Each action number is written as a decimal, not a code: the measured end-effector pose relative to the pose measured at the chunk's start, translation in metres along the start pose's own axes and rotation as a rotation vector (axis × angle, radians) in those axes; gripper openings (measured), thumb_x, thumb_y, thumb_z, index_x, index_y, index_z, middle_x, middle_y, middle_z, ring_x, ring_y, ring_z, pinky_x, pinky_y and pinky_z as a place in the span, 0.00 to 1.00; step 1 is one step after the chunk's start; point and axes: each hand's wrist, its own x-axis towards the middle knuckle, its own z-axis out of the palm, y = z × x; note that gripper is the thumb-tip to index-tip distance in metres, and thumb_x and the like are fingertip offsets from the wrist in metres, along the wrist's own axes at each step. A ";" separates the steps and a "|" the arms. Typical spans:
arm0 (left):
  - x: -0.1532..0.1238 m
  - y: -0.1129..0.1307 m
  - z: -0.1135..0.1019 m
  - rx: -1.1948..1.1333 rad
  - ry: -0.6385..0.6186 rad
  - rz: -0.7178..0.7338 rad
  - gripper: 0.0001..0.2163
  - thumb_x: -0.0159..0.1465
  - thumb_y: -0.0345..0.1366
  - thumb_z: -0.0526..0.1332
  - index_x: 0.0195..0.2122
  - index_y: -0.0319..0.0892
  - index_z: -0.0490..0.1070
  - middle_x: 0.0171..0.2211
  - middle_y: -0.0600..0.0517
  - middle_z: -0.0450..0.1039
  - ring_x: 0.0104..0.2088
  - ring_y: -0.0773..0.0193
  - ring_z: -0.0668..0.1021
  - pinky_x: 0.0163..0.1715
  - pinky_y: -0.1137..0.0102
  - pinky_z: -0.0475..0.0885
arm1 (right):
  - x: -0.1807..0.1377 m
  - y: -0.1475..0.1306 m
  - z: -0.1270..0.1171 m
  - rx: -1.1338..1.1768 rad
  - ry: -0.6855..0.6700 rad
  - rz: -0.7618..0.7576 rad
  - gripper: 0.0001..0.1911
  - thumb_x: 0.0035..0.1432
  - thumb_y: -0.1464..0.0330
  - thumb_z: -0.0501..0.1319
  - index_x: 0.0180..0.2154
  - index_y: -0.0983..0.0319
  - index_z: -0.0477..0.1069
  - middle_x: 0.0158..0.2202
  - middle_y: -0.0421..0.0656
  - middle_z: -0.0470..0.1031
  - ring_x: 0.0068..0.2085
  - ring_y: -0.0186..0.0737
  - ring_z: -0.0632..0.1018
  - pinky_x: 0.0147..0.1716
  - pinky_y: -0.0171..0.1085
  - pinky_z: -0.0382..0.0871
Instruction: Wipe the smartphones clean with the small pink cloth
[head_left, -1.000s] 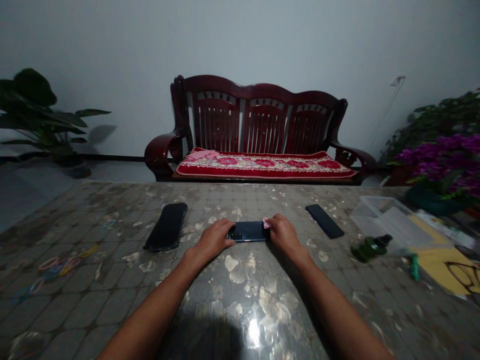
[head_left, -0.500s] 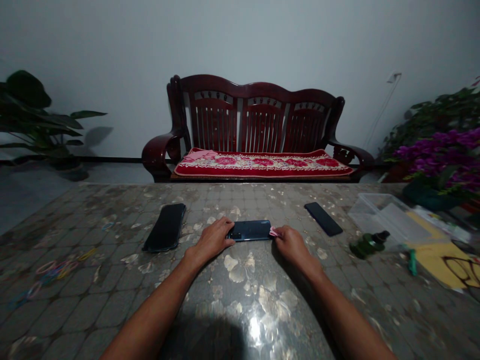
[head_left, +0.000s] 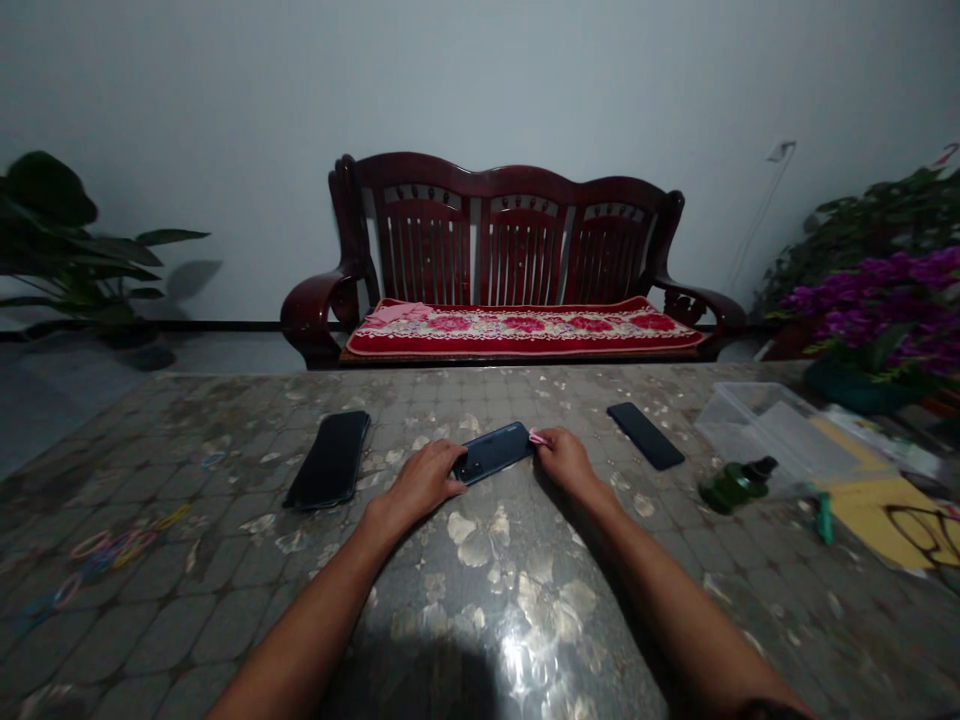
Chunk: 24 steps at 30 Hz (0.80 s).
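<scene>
A dark blue smartphone (head_left: 495,450) lies back side up on the table, its camera end toward my left hand (head_left: 429,474). The thumb and fingers of that hand grip this end along its edges. At the far end, my right hand (head_left: 564,458) pinches a small pink cloth (head_left: 537,438) against the phone's short edge. The phone is tilted, its right end farther from me. Left of my hands lies a black phone (head_left: 328,460), seemingly in a case; a slim dark phone (head_left: 645,435) lies to the right.
Colored rubber bands (head_left: 124,545) are scattered at left. On the right are a green bottle (head_left: 736,485), a clear plastic box (head_left: 750,430), a teal object (head_left: 824,518), eyeglasses (head_left: 926,532) on yellow paper (head_left: 870,525) and purple flowers (head_left: 885,300). A wooden bench (head_left: 517,235) stands beyond the table (head_left: 247,610).
The phone's right end has swung away from me, so it now lies slanted. My right hand has moved with it, up and slightly left, still pinching the cloth. My left hand keeps its grip.
</scene>
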 end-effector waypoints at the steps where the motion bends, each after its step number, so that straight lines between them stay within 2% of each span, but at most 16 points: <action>1: -0.002 0.001 -0.001 0.001 -0.008 -0.006 0.24 0.58 0.32 0.70 0.56 0.41 0.72 0.55 0.43 0.74 0.56 0.51 0.75 0.58 0.64 0.67 | 0.006 -0.001 0.000 -0.007 -0.010 -0.007 0.18 0.62 0.75 0.55 0.47 0.62 0.80 0.46 0.47 0.81 0.47 0.41 0.78 0.47 0.32 0.66; 6: -0.009 0.002 0.000 0.003 -0.025 -0.015 0.21 0.60 0.31 0.67 0.56 0.42 0.72 0.52 0.43 0.75 0.54 0.52 0.76 0.56 0.65 0.68 | 0.026 -0.009 -0.004 -0.107 -0.050 -0.100 0.19 0.62 0.77 0.53 0.47 0.62 0.80 0.46 0.46 0.80 0.48 0.40 0.77 0.47 0.31 0.64; 14: -0.010 0.003 0.005 0.011 -0.030 -0.016 0.19 0.62 0.32 0.66 0.54 0.49 0.73 0.51 0.47 0.76 0.53 0.53 0.77 0.51 0.65 0.70 | 0.030 -0.022 -0.003 -0.184 -0.063 -0.222 0.17 0.68 0.73 0.52 0.45 0.63 0.80 0.43 0.49 0.76 0.44 0.40 0.75 0.43 0.32 0.63; 19: -0.008 0.004 0.005 -0.049 -0.021 0.088 0.23 0.59 0.32 0.69 0.56 0.45 0.73 0.60 0.45 0.72 0.60 0.53 0.73 0.60 0.64 0.66 | 0.020 -0.028 -0.005 -0.230 -0.059 -0.280 0.17 0.70 0.70 0.51 0.44 0.63 0.80 0.43 0.49 0.75 0.43 0.41 0.74 0.42 0.34 0.62; 24: -0.005 0.002 0.009 -0.069 -0.065 0.077 0.23 0.58 0.31 0.70 0.56 0.46 0.75 0.62 0.44 0.70 0.63 0.51 0.71 0.63 0.60 0.64 | -0.011 -0.032 -0.003 -0.215 -0.098 -0.391 0.14 0.69 0.70 0.54 0.46 0.61 0.79 0.43 0.48 0.75 0.44 0.42 0.74 0.42 0.35 0.62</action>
